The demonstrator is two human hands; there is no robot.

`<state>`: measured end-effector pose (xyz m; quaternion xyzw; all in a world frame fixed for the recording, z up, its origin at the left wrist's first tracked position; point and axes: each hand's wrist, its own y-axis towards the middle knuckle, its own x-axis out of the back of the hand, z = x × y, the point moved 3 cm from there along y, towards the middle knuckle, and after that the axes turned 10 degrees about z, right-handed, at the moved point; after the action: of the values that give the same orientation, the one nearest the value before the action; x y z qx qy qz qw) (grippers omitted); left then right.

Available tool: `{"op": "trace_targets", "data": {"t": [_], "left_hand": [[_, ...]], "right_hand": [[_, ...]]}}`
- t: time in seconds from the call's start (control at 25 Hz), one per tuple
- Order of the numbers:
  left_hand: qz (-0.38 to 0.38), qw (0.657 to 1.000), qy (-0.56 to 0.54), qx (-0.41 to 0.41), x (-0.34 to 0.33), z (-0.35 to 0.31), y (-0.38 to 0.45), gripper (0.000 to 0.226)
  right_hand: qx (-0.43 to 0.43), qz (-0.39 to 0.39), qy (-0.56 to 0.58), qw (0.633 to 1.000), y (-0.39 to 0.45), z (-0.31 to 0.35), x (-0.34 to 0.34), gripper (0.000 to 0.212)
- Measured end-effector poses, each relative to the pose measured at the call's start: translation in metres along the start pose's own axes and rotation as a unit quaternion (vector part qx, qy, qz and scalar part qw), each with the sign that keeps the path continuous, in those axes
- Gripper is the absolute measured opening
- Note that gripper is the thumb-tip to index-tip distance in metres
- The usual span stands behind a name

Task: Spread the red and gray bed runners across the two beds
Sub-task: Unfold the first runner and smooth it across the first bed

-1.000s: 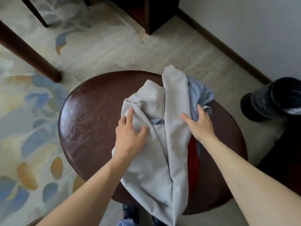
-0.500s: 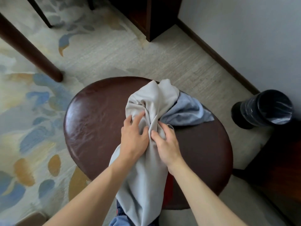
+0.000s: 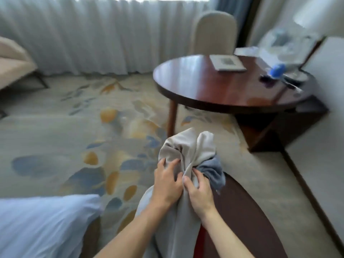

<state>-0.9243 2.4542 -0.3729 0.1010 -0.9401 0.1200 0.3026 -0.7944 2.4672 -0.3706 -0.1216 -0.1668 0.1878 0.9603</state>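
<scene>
Underfoot, a pale carpet (image 3: 55,138) with blue and orange leaf shapes fills the left and middle of the frame, running up to white curtains (image 3: 93,34) that hang across the top. At the upper right a round dark wooden table (image 3: 214,86) stands on a slim leg, with a pale upholstered chair (image 3: 214,32) behind it and a flat light card (image 3: 227,62), a blue object (image 3: 277,69) and some blurred clutter on its top. A corner of white bedding (image 3: 42,224) shows at the lower left, and the edge of a beige seat (image 3: 13,60) at the far left.

At the lower middle I hold the bunched gray bed runner (image 3: 188,146) above a round dark brown bench (image 3: 247,211), whose top shows at the lower right. My left hand (image 3: 167,185) is clenched into the gray cloth from the left, fingers dug into the folds. My right hand (image 3: 201,192) is closed on the same bundle just beside it, the two hands almost touching. The cloth rises in a crumpled peak above my knuckles and hangs down between my forearms toward the bottom of the frame. A bluish-gray fold (image 3: 214,172) sticks out to the right of my right hand, and a thin strip of the red bed runner (image 3: 200,239) shows under my right wrist.
</scene>
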Motion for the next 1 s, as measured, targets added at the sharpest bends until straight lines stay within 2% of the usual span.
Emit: {"op": "trace_targets", "data": {"t": [0.16, 0.32, 0.44, 0.52, 0.64, 0.84, 0.88, 1.0], "left_hand": [[-0.145, 0.987, 0.011, 0.061, 0.121, 0.024, -0.059, 0.059], [-0.293, 0.947, 0.032, 0.127, 0.217, 0.067, -0.169, 0.058], [-0.399, 0.897, 0.051, 0.184, 0.262, 0.111, -0.28, 0.059], [-0.465, 0.855, 0.035, 0.229, 0.281, 0.144, -0.372, 0.061], [-0.543, 0.783, 0.018, 0.303, 0.291, 0.18, -0.518, 0.055], [-0.657, 0.626, -0.001, 0.421, 0.258, 0.216, -0.803, 0.045], [-0.678, 0.59, -0.001, 0.439, 0.243, 0.218, -0.865, 0.047], [-0.721, 0.498, 0.01, 0.481, 0.201, 0.214, -1.022, 0.053]], "right_hand": [[0.065, 0.128, -0.045, 0.989, -0.019, 0.077, -0.092, 0.076], [0.141, 0.263, -0.06, 0.952, -0.084, 0.133, -0.196, 0.059], [0.187, 0.371, -0.099, 0.904, -0.162, 0.147, -0.279, 0.069], [0.223, 0.451, -0.121, 0.855, -0.231, 0.148, -0.339, 0.065], [0.251, 0.564, -0.145, 0.773, -0.349, 0.138, -0.413, 0.042], [0.288, 0.714, -0.173, 0.614, -0.612, 0.091, -0.504, 0.022], [0.294, 0.735, -0.179, 0.584, -0.675, 0.075, -0.515, 0.024], [0.307, 0.778, -0.203, 0.51, -0.833, 0.028, -0.535, 0.066]]}}
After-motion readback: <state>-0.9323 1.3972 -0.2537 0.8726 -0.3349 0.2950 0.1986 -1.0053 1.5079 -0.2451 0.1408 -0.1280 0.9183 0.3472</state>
